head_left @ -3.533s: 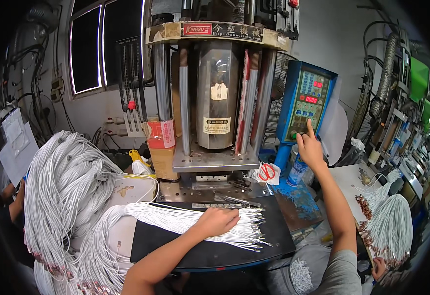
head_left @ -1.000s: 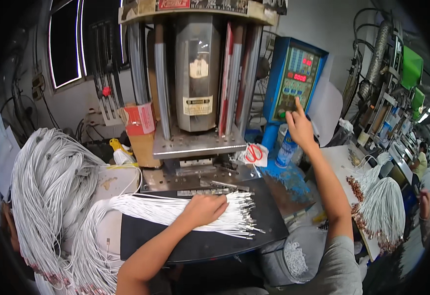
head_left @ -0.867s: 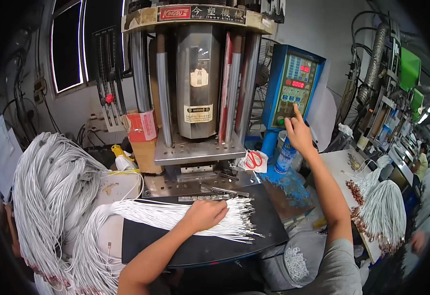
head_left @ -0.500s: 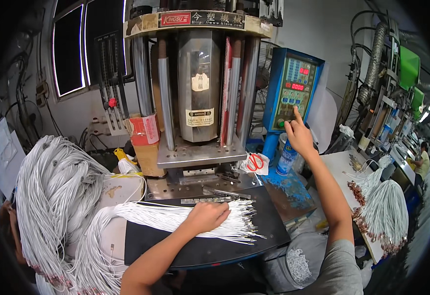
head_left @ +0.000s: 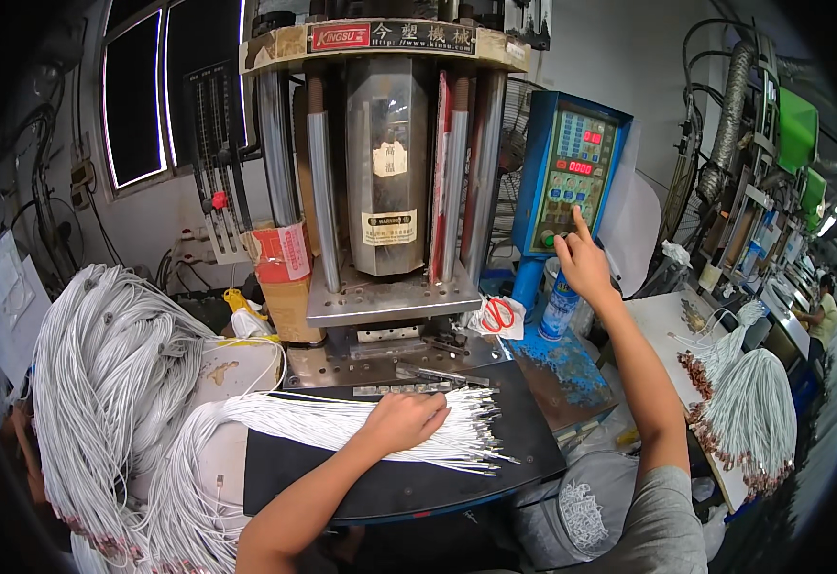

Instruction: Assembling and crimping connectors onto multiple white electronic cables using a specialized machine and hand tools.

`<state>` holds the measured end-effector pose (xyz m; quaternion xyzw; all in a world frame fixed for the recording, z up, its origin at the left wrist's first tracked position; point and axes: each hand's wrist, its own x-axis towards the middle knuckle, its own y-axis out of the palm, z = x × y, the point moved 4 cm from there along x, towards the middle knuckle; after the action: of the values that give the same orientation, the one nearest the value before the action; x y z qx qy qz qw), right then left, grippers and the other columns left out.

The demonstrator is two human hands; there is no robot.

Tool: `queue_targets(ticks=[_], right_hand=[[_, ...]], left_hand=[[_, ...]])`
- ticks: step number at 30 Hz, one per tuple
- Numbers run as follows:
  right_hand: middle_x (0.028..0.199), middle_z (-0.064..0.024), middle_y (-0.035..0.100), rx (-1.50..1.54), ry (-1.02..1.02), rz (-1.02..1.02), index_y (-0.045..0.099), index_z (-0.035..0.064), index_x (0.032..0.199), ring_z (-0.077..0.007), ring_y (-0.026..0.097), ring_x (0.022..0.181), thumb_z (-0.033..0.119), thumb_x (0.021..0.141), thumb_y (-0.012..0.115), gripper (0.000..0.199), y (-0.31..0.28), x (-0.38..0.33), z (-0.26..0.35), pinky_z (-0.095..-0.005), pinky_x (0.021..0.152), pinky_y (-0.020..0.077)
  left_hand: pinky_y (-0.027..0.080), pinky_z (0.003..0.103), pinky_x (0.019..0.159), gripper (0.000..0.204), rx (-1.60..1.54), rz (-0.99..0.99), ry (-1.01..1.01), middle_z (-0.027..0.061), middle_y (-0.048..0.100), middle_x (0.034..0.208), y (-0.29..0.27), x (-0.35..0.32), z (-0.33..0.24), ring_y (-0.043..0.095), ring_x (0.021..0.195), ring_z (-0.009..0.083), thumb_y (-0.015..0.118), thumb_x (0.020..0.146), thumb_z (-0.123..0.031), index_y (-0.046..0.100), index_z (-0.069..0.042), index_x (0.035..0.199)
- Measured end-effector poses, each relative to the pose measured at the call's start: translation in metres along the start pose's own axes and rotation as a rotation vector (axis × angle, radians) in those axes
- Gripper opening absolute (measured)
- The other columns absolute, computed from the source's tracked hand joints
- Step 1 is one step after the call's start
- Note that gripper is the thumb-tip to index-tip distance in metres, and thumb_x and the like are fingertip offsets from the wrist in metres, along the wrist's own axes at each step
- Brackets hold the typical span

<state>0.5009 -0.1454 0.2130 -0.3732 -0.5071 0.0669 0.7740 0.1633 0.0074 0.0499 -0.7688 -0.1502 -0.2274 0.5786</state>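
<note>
My left hand (head_left: 404, 421) rests on top of a fanned bundle of white cables (head_left: 294, 414), its fingers lying loosely over them. Small metal ends spread out to the right of that hand on a black board (head_left: 342, 493). My right hand (head_left: 583, 263) is raised to the control panel (head_left: 576, 172) in its blue housing. Its index finger stretches up to the lower buttons, and it holds nothing. Between the hands stands a press (head_left: 387, 172), with a thick steel plate (head_left: 390, 304) above its bed. A metal mold bar (head_left: 399, 389) lies just beyond the cables.
A large heap of white cables (head_left: 117, 364) fills the left side. Red-handled scissors (head_left: 498, 314) and a blue spray can (head_left: 559, 306) stand right of the press. More cable bundles (head_left: 748, 416) hang over a side table at right. A bin (head_left: 572, 517) with white scraps is below.
</note>
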Motion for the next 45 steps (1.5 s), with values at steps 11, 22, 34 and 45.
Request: queue_targets(ticks=[11, 22, 34, 45], right_hand=[[0.165, -0.0194, 0.036, 0.019, -0.012, 0.000, 0.065, -0.0001, 0.087, -0.0444, 0.072, 0.088, 0.035, 0.105, 0.057, 0.040, -0.003, 0.000, 0.003, -0.0487, 0.080, 0.0563], [0.162, -0.0224, 0.039, 0.029, -0.007, 0.004, 0.062, -0.0009, 0.086, -0.0468, 0.069, 0.092, 0.033, 0.105, 0.058, 0.039, -0.002, 0.000, 0.002, -0.0499, 0.084, 0.0550], [0.160, -0.0199, 0.044, -0.055, -0.150, -0.171, 0.065, -0.0018, 0.100, -0.0443, 0.068, 0.099, 0.030, 0.107, 0.058, 0.033, 0.007, 0.020, -0.009, -0.0489, 0.085, 0.0538], [0.169, -0.0076, 0.034, -0.107, -0.025, 0.014, 0.074, 0.0057, 0.117, -0.0357, 0.071, 0.106, 0.044, 0.110, 0.046, 0.048, 0.007, 0.029, -0.020, -0.0433, 0.088, 0.0546]], left_hand=[[0.052, 0.044, 0.057, 0.019, -0.013, 0.000, -0.002, 0.0112, 0.072, 0.075, -0.001, 0.000, 0.000, 0.071, 0.069, 0.0321, 0.065, 0.100, -0.026, 0.065, -0.009, 0.092], [0.054, 0.045, 0.059, 0.021, -0.015, 0.011, -0.003, 0.0119, 0.070, 0.074, -0.007, 0.003, -0.006, 0.071, 0.070, 0.0329, 0.064, 0.100, -0.024, 0.063, -0.006, 0.091], [0.051, 0.046, 0.058, 0.019, 0.029, -0.041, -0.011, 0.0115, 0.067, 0.069, 0.006, -0.007, 0.006, 0.069, 0.068, 0.0339, 0.065, 0.099, -0.026, 0.063, -0.009, 0.090], [0.051, 0.046, 0.059, 0.021, -0.019, -0.052, 0.019, 0.0105, 0.067, 0.069, 0.005, -0.004, 0.007, 0.069, 0.067, 0.0335, 0.063, 0.100, -0.024, 0.060, -0.007, 0.088]])
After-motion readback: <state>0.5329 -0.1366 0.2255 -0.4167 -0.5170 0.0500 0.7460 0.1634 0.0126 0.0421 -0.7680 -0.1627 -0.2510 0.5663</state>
